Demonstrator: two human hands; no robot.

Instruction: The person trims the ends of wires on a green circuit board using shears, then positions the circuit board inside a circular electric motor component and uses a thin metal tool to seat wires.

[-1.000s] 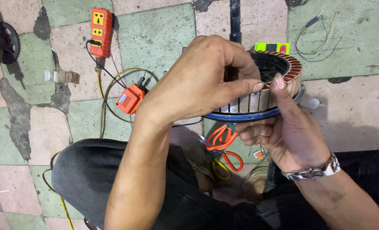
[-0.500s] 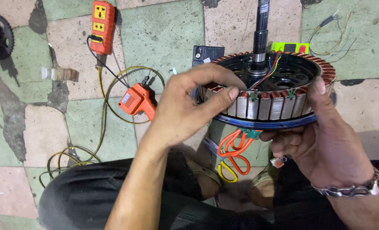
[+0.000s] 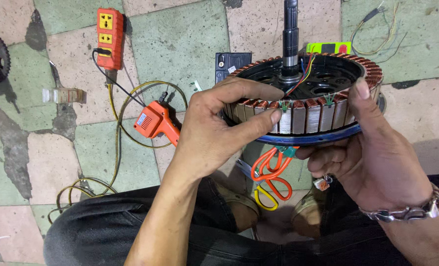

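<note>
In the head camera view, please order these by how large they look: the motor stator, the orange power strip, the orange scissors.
1. motor stator, clearly largest
2. orange power strip and orange scissors: look alike, scissors partly hidden, so unranked

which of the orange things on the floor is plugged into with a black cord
The orange power strip at top left: a black plug sits in its lower end. The orange gun-shaped tool lies mid-floor, and the orange scissors lie under the motor stator, with no cord.
</note>
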